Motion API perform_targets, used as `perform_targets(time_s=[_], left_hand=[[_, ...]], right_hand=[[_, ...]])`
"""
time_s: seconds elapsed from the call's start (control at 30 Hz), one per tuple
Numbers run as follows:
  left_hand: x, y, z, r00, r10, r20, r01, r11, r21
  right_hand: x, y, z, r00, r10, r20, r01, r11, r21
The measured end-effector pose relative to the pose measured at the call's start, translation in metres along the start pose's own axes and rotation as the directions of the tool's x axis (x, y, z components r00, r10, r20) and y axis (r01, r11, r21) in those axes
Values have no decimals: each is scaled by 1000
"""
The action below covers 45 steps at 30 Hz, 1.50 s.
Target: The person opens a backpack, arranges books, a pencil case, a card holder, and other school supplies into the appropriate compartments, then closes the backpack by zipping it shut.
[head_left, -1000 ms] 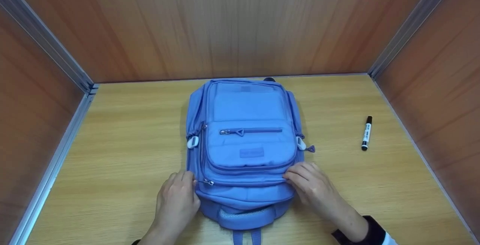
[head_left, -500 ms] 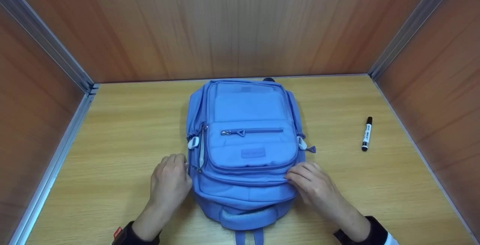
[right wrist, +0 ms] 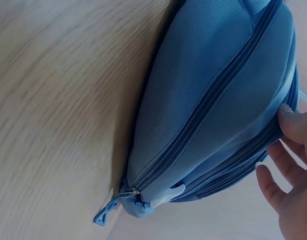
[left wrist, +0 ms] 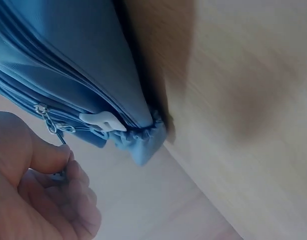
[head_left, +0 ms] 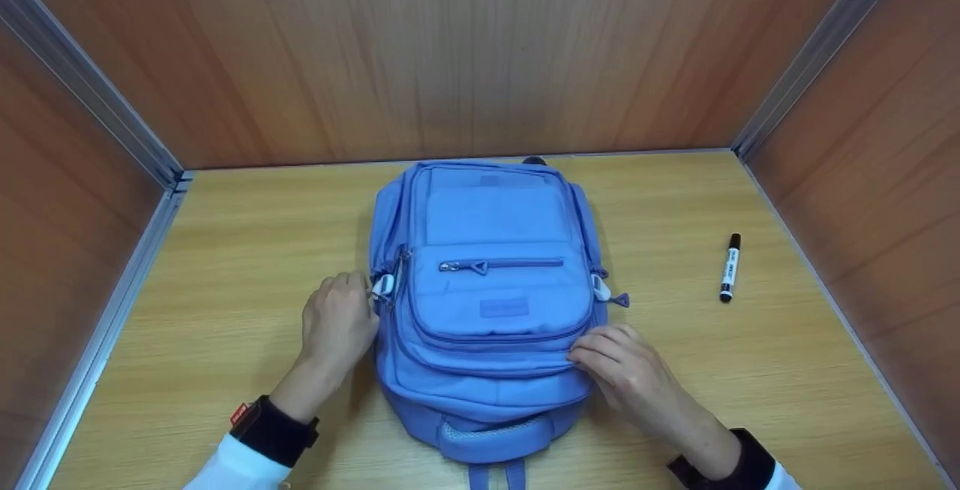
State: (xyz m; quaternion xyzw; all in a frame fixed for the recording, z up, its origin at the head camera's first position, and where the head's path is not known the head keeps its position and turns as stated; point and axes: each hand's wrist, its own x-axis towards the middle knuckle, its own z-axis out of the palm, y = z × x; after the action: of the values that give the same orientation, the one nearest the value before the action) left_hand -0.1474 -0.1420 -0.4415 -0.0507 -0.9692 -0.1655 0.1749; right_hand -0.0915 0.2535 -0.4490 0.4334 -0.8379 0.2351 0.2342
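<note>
A blue backpack (head_left: pixel 495 212) lies front up, its top handle (head_left: pixel 495 439) toward the person. At its left side, my left hand (head_left: pixel 339 325) pinches a zipper pull (left wrist: pixel 62 136) between thumb and curled fingers. The metal slider (left wrist: pixel 41 109) sits on the pocket seam, close to a white side buckle (left wrist: pixel 101 120). My right hand (head_left: pixel 626 370) pinches the bag's fabric edge along the zipper at the lower right, with the thumb (right wrist: pixel 292 122) on one side and fingers on the other. A second zipper pull (right wrist: pixel 106 212) hangs loose on the right side.
A black-and-white marker (head_left: pixel 730 269) lies on the wooden table (head_left: pixel 262 250) to the right. Wood-grain panels (head_left: pixel 450 55) with metal edging stand at the back and both sides. The bag's far end is near the back panel.
My left hand has moved up the bag's left side with the zipper pull, from the lower left corner to beside the white buckle. The right hand keeps its place.
</note>
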Motion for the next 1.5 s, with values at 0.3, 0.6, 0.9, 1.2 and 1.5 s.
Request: perform_targets(time_s=[0.3,0.6,0.9,1.2,1.5], left_hand=[[41,-9,7,998,-4,59,3,1000,6],[68,-17,13,988,-53,147,57,998,-28],[82,-19,23,989,-53,138,62,996,-63],[71,-19,23,975,-23,223,43,995,-86],[62,-12,24,962,236,134,-207,958,-199]], right_hand=[[-2,3,0,1000,-13,-4,13,1000,10],[-1,5,-1,999,-31,-8,31,1000,5],[-1,4,0,1000,-23,-7,23,1000,6],[-1,3,-2,1000,10,-1,-10,1000,20],[0,2,-2,999,38,10,-38,999,20]])
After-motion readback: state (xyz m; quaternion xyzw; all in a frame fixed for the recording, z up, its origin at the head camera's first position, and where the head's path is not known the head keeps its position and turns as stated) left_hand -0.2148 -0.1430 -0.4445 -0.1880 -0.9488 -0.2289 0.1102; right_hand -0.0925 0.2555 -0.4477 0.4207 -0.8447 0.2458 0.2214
